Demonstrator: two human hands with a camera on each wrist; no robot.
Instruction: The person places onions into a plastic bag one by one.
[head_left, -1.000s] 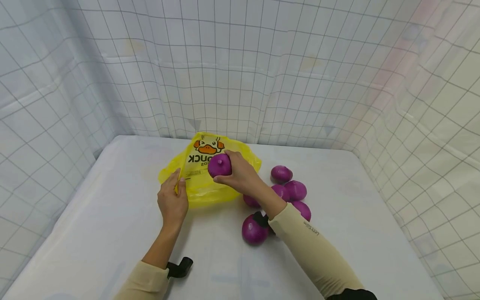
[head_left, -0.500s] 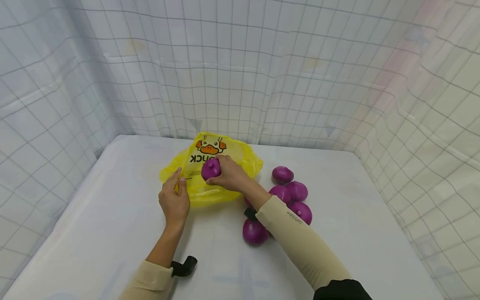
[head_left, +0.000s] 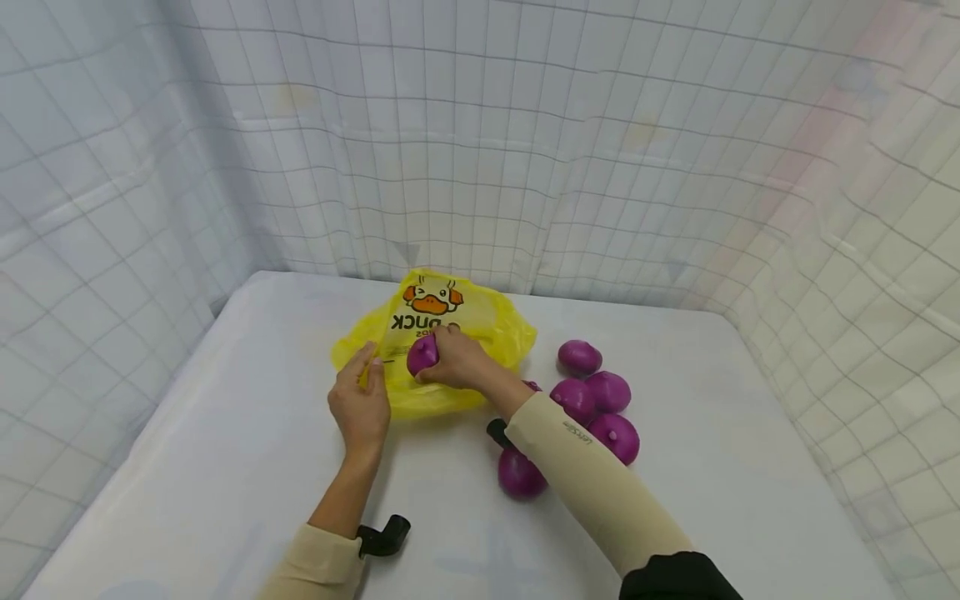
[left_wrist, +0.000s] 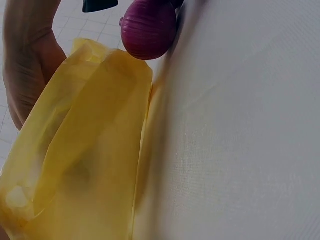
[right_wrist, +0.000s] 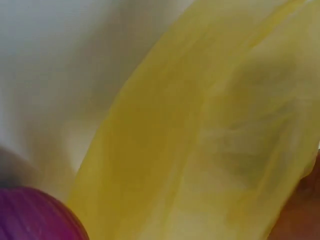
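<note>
My right hand (head_left: 461, 358) grips a purple onion (head_left: 422, 356) over the mouth of a yellow plastic bag (head_left: 420, 400). A duck face and mirrored lettering show on the bag's far wall. At the bag's left edge, my left hand (head_left: 362, 408) pinches the film between thumb and fingers. In the left wrist view the near yellow wall (left_wrist: 100, 150) fills the middle, with the right hand (left_wrist: 30, 60) behind it. The right wrist view shows bag film (right_wrist: 160, 140) close up; the held onion is out of sight there.
Several purple onions (head_left: 615, 437) lie on the white table (head_left: 712, 467) right of the bag, some partly hidden by the right forearm. One onion (head_left: 521, 475) sits nearest the front. White gridded curtains (head_left: 450, 150) enclose the table's back and sides.
My right hand has lowered the onion and brought it slightly left, further into the bag's mouth. The left hand keeps its place at the bag's edge. The whole view has shifted a little.
</note>
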